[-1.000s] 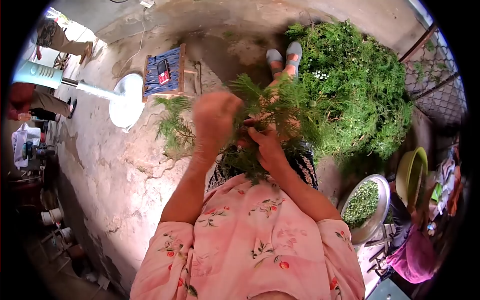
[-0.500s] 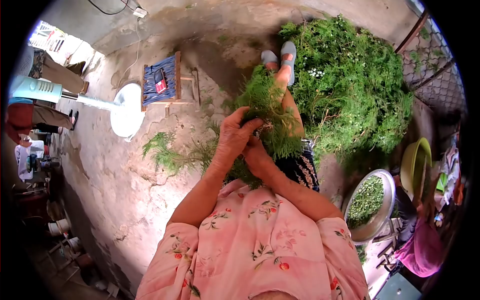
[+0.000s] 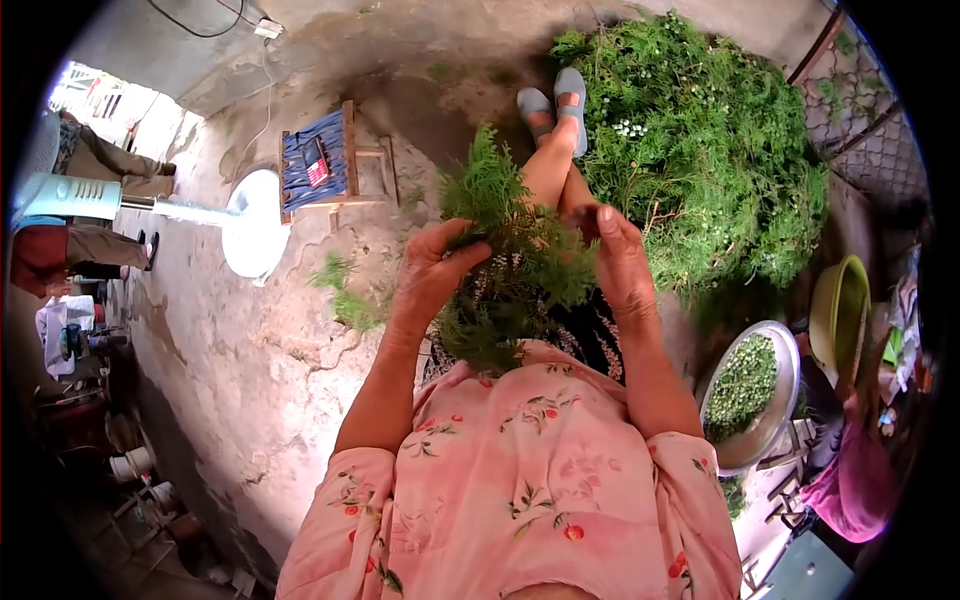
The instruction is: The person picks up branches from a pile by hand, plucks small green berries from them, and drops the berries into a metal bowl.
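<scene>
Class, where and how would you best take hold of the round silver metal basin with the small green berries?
Probably by the near rim of the round silver metal basin, thumb inside, fingers outside: the raised, curved edge should suit a pinch. Bring the right hand in from the person's side, which looks unobstructed; the yellow-green plastic basin crowds the other.

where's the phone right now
In the head view, the phone is at upper left, lying on the blue woven seat of the wooden-framed stool, beside the round white base.
</scene>
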A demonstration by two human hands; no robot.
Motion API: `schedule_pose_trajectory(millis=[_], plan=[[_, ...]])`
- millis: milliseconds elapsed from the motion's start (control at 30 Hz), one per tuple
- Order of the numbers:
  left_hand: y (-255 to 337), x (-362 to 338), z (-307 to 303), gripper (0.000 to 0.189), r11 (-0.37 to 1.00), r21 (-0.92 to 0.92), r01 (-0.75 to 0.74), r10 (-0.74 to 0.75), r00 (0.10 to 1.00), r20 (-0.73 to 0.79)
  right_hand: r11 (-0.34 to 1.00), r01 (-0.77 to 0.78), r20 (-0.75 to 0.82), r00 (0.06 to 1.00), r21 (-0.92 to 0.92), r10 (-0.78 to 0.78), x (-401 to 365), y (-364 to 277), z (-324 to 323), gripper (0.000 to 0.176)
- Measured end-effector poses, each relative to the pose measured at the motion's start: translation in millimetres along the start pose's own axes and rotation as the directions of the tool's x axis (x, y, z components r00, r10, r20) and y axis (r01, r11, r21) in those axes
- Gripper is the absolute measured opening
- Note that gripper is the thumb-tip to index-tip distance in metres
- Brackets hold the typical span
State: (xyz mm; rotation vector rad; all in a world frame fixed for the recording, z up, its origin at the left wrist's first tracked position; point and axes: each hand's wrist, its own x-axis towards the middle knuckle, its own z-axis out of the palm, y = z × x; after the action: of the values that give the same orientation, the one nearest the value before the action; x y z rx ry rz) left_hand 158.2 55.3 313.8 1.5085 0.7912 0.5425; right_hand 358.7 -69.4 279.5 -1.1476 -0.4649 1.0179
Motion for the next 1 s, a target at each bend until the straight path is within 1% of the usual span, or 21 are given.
schedule_pose_trajectory(millis=[33,67,133,167,200,267,300,367,467,500,567,600,633,667,700,767,800,867,900,967,1000], plan=[[0.1,-0.6,1.9,0.022,1.0,0.019,-0.023,0.023,1.0,-0.001,0.999,-0.041,0.064,0.997,-0.017,0.042,-1.4,-13.8,9.7,0.059],[0.2,-1.1,3.0,0.023,0.998,0.038,-0.047,0.047,0.999,-0.005,0.999,-0.04,0.06,0.997,-0.016,0.041,-2.1,-21.4,14.3,0.059],[1.5,-1.4,2.9,0.022,0.995,0.083,-0.063,0.062,0.998,0.018,0.987,-0.157,0.147,0.976,-0.024,0.159,-2.2,-27.3,22.2,0.054],[2.2,-1.0,2.5,0.023,0.989,0.127,-0.08,0.076,0.996,0.038,0.995,0.029,0.133,0.99,0.092,-0.041,2.3,-14.4,30.2,0.052],[1.0,-0.8,2.2,0.023,0.989,0.128,-0.079,0.075,0.996,0.038,0.995,0.028,0.133,0.99,0.094,-0.04,-0.8,-14.4,35.4,0.052],[-5.6,-0.3,2.0,0.023,0.982,0.163,-0.096,0.09,0.995,0.045,0.963,-0.193,0.191,0.969,0.188,0.157,-11.7,-24.8,46.6,0.049],[-10.7,0.6,1.9,0.023,0.982,0.163,-0.094,0.088,0.995,0.045,0.963,-0.195,0.191,0.969,0.189,0.159,-11.1,-21.9,43.9,0.049],[-19.3,3.3,2.2,0.025,0.929,0.313,-0.196,0.194,0.98,0.038,0.953,-0.269,0.282,0.933,0.138,0.222,-8.1,-16.9,37.8,0.044],[-20.5,4.1,4.2,0.025,0.904,0.373,-0.209,0.222,0.975,0.01,0.951,-0.303,0.24,0.929,0.061,0.281,-8.1,-25.3,41.9,0.036],[-19.9,4.5,3.9,0.025,0.905,0.371,-0.208,0.221,0.975,0.009,0.951,-0.304,0.239,0.929,0.059,0.283,-7.9,-24.2,42.7,0.036],[-15.9,3.6,2.7,0.024,0.816,0.502,-0.287,0.309,0.95,0.04,0.956,-0.294,0.233,0.931,0.016,0.282,-7.7,-19.4,42.9,0.026],[-13.4,3.0,2.2,0.024,0.817,0.503,-0.282,0.307,0.951,0.035,0.955,-0.298,0.237,0.928,0.014,0.286,-5.7,-14.2,41.8,0.026],[-10.1,2.4,1.5,0.023,0.821,0.504,-0.267,0.288,0.957,0.039,0.988,-0.117,0.228,0.964,-0.099,0.137,-2.5,-6.5,39.9,0.023],[-6.7,1.6,1.4,0.021,0.825,0.505,-0.254,0.269,0.962,0.044,0.975,0.07,0.237,0.971,-0.209,-0.019,0.1,0.3,38.3,0.021],[-2.9,0.3,2.0,0.021,0.825,0.506,-0.252,0.268,0.962,0.044,0.976,0.069,0.237,0.971,-0.208,-0.018,1.8,6.0,37.1,0.021],[3.3,-3.4,5.2,0.017,0.951,0.307,-0.03,0.019,0.999,0.038,0.878,0.261,0.155,0.964,-0.401,-0.216,2.9,9.5,38.6,0.018],[3.5,-4.2,6.9,0.017,0.951,0.307,-0.031,0.02,0.999,0.041,0.877,0.261,0.152,0.964,-0.402,-0.217,2.0,8.5,41.1,0.018],[3.7,-7.2,10.9,0.015,0.974,0.228,-0.003,0.003,1.0,-0.001,0.747,0.448,0.071,0.875,-0.491,-0.479,-2.4,-3.1,54.5,0.018],[4.6,-8.9,14.3,0.015,0.973,0.229,-0.005,0.005,1.0,-0.002,0.746,0.451,0.072,0.874,-0.491,-0.481,0.9,2.0,48.7,0.018],[7.1,-11.7,23.7,0.013,0.993,0.057,0.099,-0.099,0.995,0.006,0.718,0.25,0.0,0.944,-0.649,-0.329,10.9,18.8,32.7,0.025],[6.3,-12.4,26.9,0.013,0.994,0.057,0.096,-0.096,0.995,0.001,0.717,0.254,0.005,0.944,-0.648,-0.33,11.8,23.8,31.0,0.025]])
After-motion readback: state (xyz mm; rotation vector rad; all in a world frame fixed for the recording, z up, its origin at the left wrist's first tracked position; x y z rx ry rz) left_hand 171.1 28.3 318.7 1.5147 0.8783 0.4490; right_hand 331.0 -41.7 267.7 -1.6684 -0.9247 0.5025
